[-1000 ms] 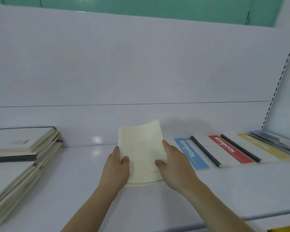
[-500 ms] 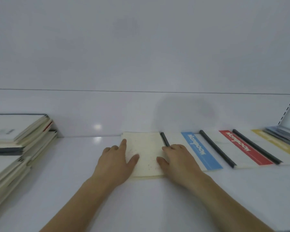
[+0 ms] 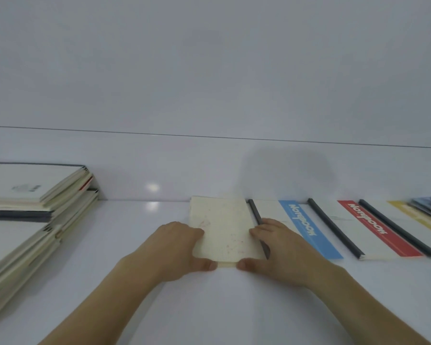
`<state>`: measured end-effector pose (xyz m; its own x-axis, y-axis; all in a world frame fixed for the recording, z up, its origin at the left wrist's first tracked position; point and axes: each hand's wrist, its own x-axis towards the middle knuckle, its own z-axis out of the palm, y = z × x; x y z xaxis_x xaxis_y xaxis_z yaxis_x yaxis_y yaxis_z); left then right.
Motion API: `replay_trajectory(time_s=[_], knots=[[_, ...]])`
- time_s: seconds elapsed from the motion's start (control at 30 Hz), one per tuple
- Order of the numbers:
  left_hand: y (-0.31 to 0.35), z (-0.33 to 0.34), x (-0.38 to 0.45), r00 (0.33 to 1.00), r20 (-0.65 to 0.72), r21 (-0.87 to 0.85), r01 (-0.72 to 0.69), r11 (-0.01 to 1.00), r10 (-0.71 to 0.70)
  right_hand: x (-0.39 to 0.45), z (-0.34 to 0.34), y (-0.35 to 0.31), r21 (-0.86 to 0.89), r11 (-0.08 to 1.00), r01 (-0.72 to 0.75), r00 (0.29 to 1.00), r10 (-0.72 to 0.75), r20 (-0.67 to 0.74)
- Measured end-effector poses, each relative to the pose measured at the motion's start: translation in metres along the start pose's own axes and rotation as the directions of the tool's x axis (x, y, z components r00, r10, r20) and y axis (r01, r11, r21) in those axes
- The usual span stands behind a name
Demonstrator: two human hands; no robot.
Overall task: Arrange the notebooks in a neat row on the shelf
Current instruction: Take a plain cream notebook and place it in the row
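I am holding the cream notebook (image 3: 224,227) flat on the shelf (image 3: 135,245), between my left hand (image 3: 177,247) and right hand (image 3: 281,247), fingers curled on its sides, thumbs at its near edge. It is looking thin, light and bendy, so I am thinking the side edges are best. The blue notebook (image 3: 306,227) is lying under my right fingers.

soft, even, fairly bright light falls on the white shelf (image 3: 135,245). a small glare spot sits left of centre on the back wall (image 3: 152,188), a faint round shadow at centre right. edges bow from wide-angle distortion; the picture is slightly soft throughout.
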<state>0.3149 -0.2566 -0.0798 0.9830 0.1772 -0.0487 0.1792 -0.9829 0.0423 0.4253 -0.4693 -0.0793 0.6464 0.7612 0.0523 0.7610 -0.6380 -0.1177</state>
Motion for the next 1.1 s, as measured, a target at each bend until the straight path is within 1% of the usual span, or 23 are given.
replay_trajectory(time_s=[0.07,0.13,0.27,0.47,0.53,0.6,0.67,0.77,0.9,0.97,1.1], knots=[[-0.006,0.002,-0.001,0.999,0.032,-0.023,-0.018,1.0,0.018,0.0,0.002,0.001,-0.01,1.0,0.003,1.0,-0.003,-0.004],[-0.01,0.001,-0.004,0.998,0.052,-0.005,-0.039,0.999,0.039,0.0,0.005,0.0,-0.01,1.0,0.013,1.0,-0.013,0.004],[-0.011,0.0,-0.009,0.999,0.019,0.078,-0.048,0.996,0.046,0.0,0.009,0.001,0.043,0.999,-0.014,1.0,0.014,0.014],[-0.007,0.01,-0.016,1.0,0.021,-0.034,-0.004,0.999,0.004,-0.006,0.013,-0.002,0.016,1.0,-0.009,0.999,0.01,-0.039],[-0.004,0.011,-0.02,1.0,-0.004,-0.073,0.013,0.997,-0.013,-0.009,0.014,-0.005,0.01,1.0,-0.016,0.998,0.017,-0.057],[-0.001,0.011,-0.027,0.998,-0.05,-0.126,0.035,0.991,-0.042,-0.01,0.014,-0.011,0.018,1.0,0.01,0.993,-0.008,-0.117],[0.001,0.01,-0.038,0.987,-0.141,-0.178,0.051,0.983,-0.077,-0.01,0.016,-0.026,0.046,0.997,0.062,0.978,-0.052,-0.202],[-0.006,0.002,-0.059,0.942,-0.299,-0.221,0.089,0.971,-0.155,-0.009,0.017,-0.06,0.048,0.986,0.162,0.941,-0.14,-0.308],[-0.027,-0.015,-0.094,0.876,-0.442,-0.178,0.126,0.976,-0.193,-0.007,0.02,-0.112,0.055,0.969,0.24,0.916,-0.208,-0.343],[-0.042,-0.026,-0.118,0.849,-0.486,-0.167,0.144,0.975,-0.209,-0.005,0.017,-0.14,0.046,0.96,0.277,0.899,-0.242,-0.364],[-0.092,-0.041,-0.167,0.796,-0.55,-0.112,0.23,0.967,-0.253,0.003,0.008,-0.21,0.04,0.936,0.349,0.862,-0.303,-0.407]])
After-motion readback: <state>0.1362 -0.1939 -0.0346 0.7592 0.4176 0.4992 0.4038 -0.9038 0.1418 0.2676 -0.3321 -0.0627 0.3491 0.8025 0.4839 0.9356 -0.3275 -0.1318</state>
